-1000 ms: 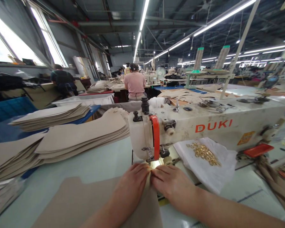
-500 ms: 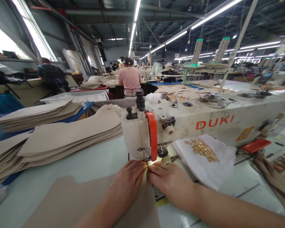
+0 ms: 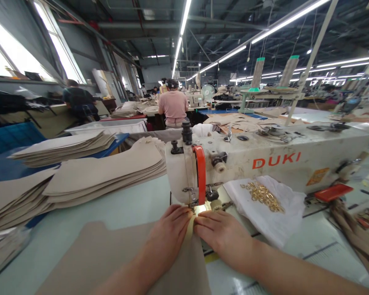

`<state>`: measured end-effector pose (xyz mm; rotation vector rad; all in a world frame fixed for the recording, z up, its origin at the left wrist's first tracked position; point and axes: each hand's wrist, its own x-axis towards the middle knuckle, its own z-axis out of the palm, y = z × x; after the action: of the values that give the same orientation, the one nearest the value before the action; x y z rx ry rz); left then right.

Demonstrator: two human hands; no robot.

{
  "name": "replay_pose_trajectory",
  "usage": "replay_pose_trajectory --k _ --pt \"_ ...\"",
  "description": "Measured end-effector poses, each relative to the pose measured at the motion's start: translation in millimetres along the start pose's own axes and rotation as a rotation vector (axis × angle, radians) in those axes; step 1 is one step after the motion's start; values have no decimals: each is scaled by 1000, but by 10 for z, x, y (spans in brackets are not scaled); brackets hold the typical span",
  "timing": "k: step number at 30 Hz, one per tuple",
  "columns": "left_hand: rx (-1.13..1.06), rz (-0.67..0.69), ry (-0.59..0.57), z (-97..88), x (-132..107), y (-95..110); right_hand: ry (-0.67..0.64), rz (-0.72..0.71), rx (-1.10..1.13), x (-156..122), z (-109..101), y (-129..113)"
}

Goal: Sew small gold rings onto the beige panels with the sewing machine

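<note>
A large beige fabric piece [image 3: 117, 254] lies on the pale table, its right edge running up under the head of a white sewing machine [image 3: 233, 157] marked DUKI. My left hand [image 3: 170, 231] rests on that edge just left of the needle area, fingers closed together on the cloth. From the other side my right hand [image 3: 221, 233] has its fingers closed at the same edge, close to the lit presser foot. The two sets of fingertips nearly meet. A red guard [image 3: 199, 176] stands in front of the needle, which I cannot make out clearly.
Stacks of cut beige pieces [image 3: 107, 172] lie at the left. Gold metal rings [image 3: 264, 196] sit on a white cloth [image 3: 283, 229] right of the needle. A red tray [image 3: 333, 192] is farther right. Thread cones [image 3: 258, 73] stand behind; a person in pink [image 3: 173, 104] sits ahead.
My view has turned slightly left, so the background sits further right in the picture. Both hands stay by the needle on the fabric, with only a very small shift.
</note>
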<state>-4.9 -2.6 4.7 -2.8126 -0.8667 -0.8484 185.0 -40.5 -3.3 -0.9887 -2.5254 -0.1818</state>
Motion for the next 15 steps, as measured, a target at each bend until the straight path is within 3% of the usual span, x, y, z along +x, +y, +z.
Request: replay_pose_trajectory --k 9,15 --pt "164 24 -156 -45 -170 66 -80 -95 31 -24 -79 -34" --pt "178 51 -179 -24 -188 35 -94 -99 2 -15 -81 -26"
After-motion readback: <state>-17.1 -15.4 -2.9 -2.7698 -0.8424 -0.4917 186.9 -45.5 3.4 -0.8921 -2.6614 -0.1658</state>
